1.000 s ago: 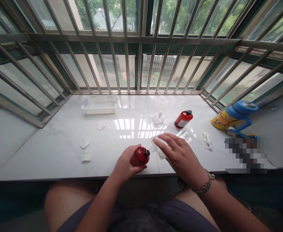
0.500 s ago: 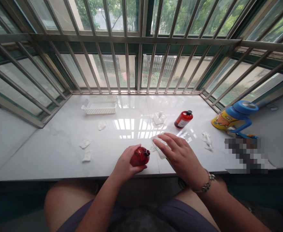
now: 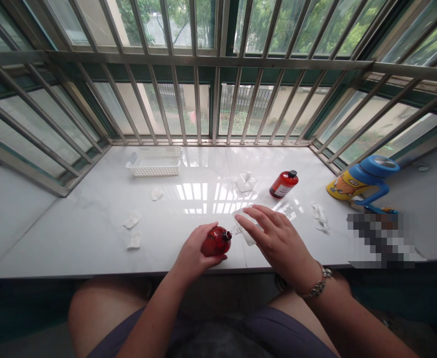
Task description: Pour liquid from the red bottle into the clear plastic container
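1. Left hand point(image 3: 198, 251) curled around the round red bottle point(image 3: 215, 241), liquid level unclear.
2. Right hand point(image 3: 274, 233) half curled, gripping the clear bottle point(image 3: 249, 232), neck right by the red one's mouth.
3. White basket point(image 3: 154, 162) looks empty.

A white perforated basket point(image 3: 153, 171) sits at the back of the tabletop point(image 3: 87, 238) — near the metal bars point(image 3: 198, 107). Crumpled white scraps point(image 3: 134, 242) lie nearer the front edge. Far right is a yellow flask point(image 3: 343, 186) with a blue lid — leafy trees point(image 3: 267, 30) show outside.
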`<action>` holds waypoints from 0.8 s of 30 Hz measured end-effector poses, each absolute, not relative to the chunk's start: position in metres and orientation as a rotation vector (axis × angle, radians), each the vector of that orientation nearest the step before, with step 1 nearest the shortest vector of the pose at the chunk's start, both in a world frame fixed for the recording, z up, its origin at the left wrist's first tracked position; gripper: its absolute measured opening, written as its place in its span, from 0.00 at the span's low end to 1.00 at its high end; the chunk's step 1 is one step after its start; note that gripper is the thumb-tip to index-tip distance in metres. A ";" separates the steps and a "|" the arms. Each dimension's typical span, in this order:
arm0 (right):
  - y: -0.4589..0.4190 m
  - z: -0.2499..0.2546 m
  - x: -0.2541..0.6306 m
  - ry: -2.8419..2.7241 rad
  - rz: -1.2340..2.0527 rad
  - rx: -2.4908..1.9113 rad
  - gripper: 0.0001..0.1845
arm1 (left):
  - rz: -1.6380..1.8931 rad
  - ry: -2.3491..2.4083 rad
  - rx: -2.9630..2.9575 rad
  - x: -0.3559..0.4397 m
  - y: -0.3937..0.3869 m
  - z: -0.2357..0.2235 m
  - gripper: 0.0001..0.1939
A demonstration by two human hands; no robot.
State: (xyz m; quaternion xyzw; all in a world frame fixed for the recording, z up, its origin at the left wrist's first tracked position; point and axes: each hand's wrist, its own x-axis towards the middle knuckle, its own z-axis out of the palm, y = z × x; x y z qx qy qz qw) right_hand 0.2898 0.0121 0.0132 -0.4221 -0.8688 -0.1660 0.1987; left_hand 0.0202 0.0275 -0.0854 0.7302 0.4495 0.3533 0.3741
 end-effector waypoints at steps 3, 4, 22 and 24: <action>0.012 0.014 0.290 -2.431 -0.465 -1.183 0.30 | 0.908 1.148 1.870 0.020 0.028 -0.086 0.44; 0.012 0.014 0.290 -2.429 -0.467 -1.181 0.30 | 0.909 1.147 1.870 0.020 0.028 -0.086 0.43; 0.013 0.016 0.289 -2.435 -0.478 -1.173 0.30 | 0.904 1.147 1.875 0.020 0.027 -0.087 0.44; 0.013 0.017 0.288 -2.438 -0.476 -1.174 0.30 | 0.906 1.148 1.878 0.020 0.027 -0.087 0.44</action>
